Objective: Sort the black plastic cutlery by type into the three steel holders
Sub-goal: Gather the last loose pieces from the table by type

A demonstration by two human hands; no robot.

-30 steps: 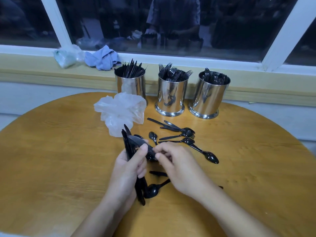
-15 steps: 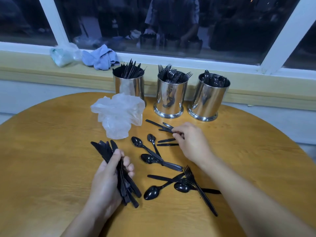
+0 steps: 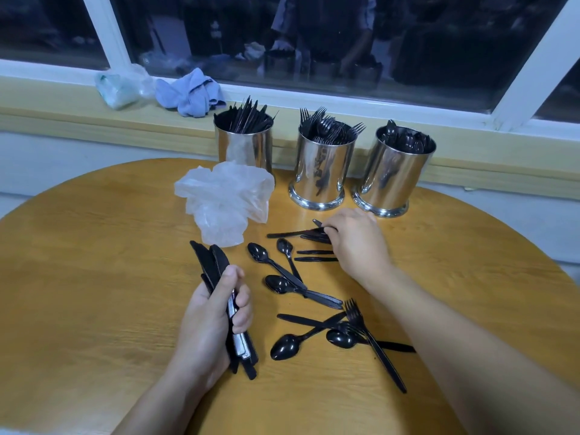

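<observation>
The left hand (image 3: 209, 321) is wrapped tight around a bundle of knives (image 3: 216, 271), blades fanning up toward the far edge of the round table (image 3: 78, 277) — gathered in one fist, it seems, so they can go into a holder in a single trip rather than one by one. The right hand (image 3: 354, 243) reaches toward the far edge, fingers curled down over a few loose handles (image 3: 301, 234) just in front of the holders; whether it has pinched any yet I cannot tell. Three steel holders line the far edge: the knife holder (image 3: 244, 146) on the left, the fork holder (image 3: 323, 161) in the middle, the spoon holder (image 3: 395, 171) on the right, each already well stocked. Loose spoons (image 3: 260, 254) and a fork (image 3: 367, 331) lie crisscrossed mid-table between the hands (overlapping, so lifting one may drag another). A crumpled plastic bag (image 3: 226, 199) sits before the knife holder — it may hinder the drop there.
</observation>
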